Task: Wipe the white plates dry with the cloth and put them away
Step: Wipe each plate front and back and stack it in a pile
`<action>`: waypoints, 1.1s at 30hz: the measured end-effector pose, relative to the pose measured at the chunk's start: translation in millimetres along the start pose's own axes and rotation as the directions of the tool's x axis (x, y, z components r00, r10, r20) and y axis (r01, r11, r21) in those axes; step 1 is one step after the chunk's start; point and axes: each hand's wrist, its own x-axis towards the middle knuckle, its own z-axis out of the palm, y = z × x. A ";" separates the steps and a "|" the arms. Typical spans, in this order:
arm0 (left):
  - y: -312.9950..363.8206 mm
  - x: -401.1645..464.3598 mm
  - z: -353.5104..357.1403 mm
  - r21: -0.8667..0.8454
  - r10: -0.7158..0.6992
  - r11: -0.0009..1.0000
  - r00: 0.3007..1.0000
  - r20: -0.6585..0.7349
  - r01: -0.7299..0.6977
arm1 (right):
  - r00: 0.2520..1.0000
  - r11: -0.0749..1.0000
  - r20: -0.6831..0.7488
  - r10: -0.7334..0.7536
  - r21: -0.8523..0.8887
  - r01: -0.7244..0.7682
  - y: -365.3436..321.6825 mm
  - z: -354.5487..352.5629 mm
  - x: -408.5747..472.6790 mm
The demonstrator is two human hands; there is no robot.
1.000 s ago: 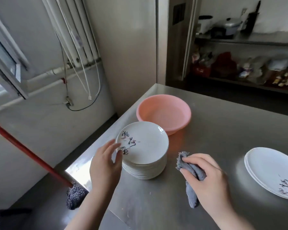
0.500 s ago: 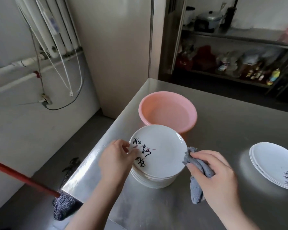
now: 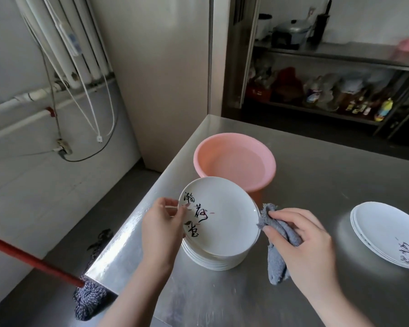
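A white plate [image 3: 227, 215] with black brush writing is lifted and tilted above a stack of white plates [image 3: 213, 258] on the steel table [image 3: 316, 185]. My left hand [image 3: 162, 228] pinches the lifted plate's left rim. My right hand [image 3: 307, 241] holds a grey cloth [image 3: 278, 241], and the cloth's top touches the plate's right rim. A second, lower stack of white plates [image 3: 385, 230] lies at the right of the table.
A pink plastic basin [image 3: 234, 159] stands just behind the plate stack. A mop [image 3: 87, 298] with a red handle leans by the table's left corner. Shelves [image 3: 340, 55] with pots and bottles stand behind, across a gap. Pipes run along the left wall.
My left hand has taken the top plate by its rim and raised it off the stack. My right hand has brought the cloth left to the plate's right edge.
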 end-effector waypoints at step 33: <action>-37.1 -286.0 289.9 -0.071 -0.345 0.918 0.873 0.344 0.390 | 0.932 0.919 -0.119 0.343 -0.160 -0.359 185.9 -308.4 -122.0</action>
